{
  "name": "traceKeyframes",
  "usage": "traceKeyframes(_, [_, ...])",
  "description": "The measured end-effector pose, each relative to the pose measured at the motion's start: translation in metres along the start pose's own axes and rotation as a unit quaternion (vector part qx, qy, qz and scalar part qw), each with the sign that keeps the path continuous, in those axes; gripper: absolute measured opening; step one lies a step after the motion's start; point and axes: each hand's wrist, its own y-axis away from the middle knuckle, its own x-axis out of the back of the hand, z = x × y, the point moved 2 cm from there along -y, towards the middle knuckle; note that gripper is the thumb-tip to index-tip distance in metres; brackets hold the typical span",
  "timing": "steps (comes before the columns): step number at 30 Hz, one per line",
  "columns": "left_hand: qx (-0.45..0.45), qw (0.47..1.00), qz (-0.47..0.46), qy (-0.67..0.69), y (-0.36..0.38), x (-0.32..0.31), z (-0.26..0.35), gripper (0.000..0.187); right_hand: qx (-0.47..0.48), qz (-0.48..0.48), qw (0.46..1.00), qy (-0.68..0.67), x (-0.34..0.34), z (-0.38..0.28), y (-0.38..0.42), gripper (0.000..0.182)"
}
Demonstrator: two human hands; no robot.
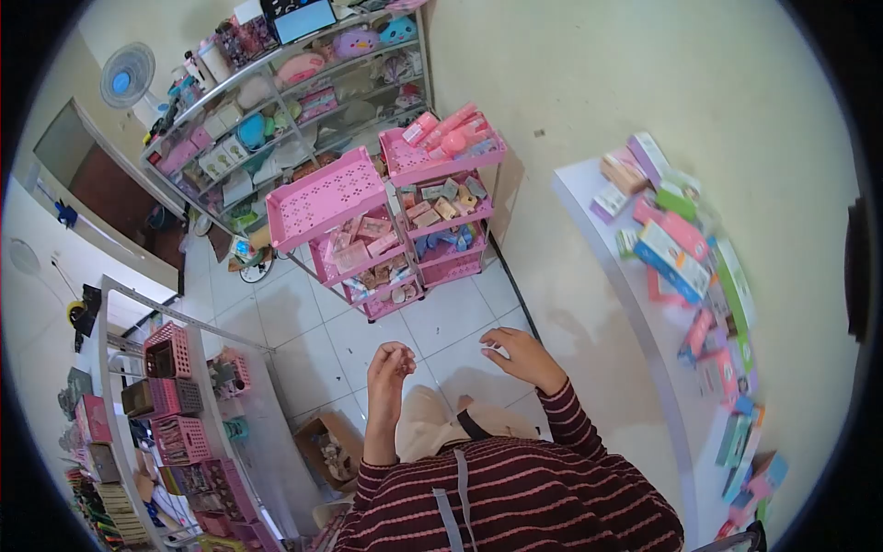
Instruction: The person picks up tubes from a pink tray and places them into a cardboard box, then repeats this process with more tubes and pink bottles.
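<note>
Head view, pink trolley (pixel 324 201) beyond left hand (pixel 390 370), fingers curled, grip unclear, right hand (pixel 520 357) loosely spread.

1. With 12 o'clock straight ahead, we have our left hand (pixel 391 368) and right hand (pixel 522 356) apart before our body, above the floor (pixel 368 340).
2. At 11 o'clock from us stands the left trolley (pixel 326 198), with packs (pixel 354 247) on its lower tiers; just beside it, at 12, the right trolley (pixel 451 170) carries bottles (pixel 455 136) in its top tray.
3. Behind both trolleys, from 10 to 12, we see a display case (pixel 425 55), with a fan (pixel 127 75) near its left end.
4. Our 10 o'clock has a doorway (pixel 115 189).
5. At 9, a carton (pixel 311 442) sits on the floor; beyond it, a rack (pixel 193 317) holds baskets (pixel 181 440).
6. From 1 to 3, a long shelf (pixel 602 235) bears boxes (pixel 674 260).
</note>
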Motion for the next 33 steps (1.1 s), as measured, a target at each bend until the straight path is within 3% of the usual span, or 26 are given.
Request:
traceKeyframes(2, [-0.039,0.997,0.007,-0.060,-0.028,0.007,-0.006,0.015,0.026,-0.010,0.999,-0.033,0.001,0.009,-0.031,0.016])
traceKeyframes(5, [-0.002,0.982,0.081,-0.171,-0.067,0.021,-0.025,0.015,0.020,-0.029,0.999,-0.041,-0.008,0.029,-0.067,0.017])
traceKeyframes(12, [-0.095,0.976,0.002,-0.195,-0.215,0.009,0.012,0.022,-0.043,-0.004,0.995,-0.088,-0.007,0.068,-0.170,0.021])
traceKeyframes(14, [-0.144,0.972,-0.028,-0.186,-0.261,0.000,0.030,0.032,-0.037,0.086,0.995,-0.028,0.006,0.079,-0.206,0.026])
traceKeyframes(19, [-0.115,0.972,-0.081,-0.189,-0.370,-0.037,0.076,0.040,-0.080,0.240,0.965,0.068,0.042,0.094,-0.294,0.041])
traceKeyframes(21, [-0.196,0.879,-0.091,-0.425,-0.412,-0.046,0.078,0.042,-0.112,0.280,0.949,0.091,0.049,0.105,-0.316,0.047])
traceKeyframes(23, [-0.185,0.871,-0.112,-0.442,-0.449,-0.055,0.075,0.048,-0.134,0.318,0.936,0.071,0.049,0.113,-0.331,0.052])
traceKeyframes(25, [-0.332,0.716,-0.116,-0.603,-0.484,-0.061,0.068,0.057,-0.152,0.329,0.930,0.068,0.045,0.122,-0.341,0.053])
traceKeyframes(29, [-0.272,0.688,-0.144,-0.657,-0.529,-0.075,0.051,0.064,-0.193,0.357,0.914,0.023,0.036,0.139,-0.359,0.052])
traceKeyframes(33, [-0.297,0.678,-0.183,-0.647,-0.549,-0.070,0.036,0.064,-0.188,0.423,0.886,-0.006,0.024,0.159,-0.374,0.052])
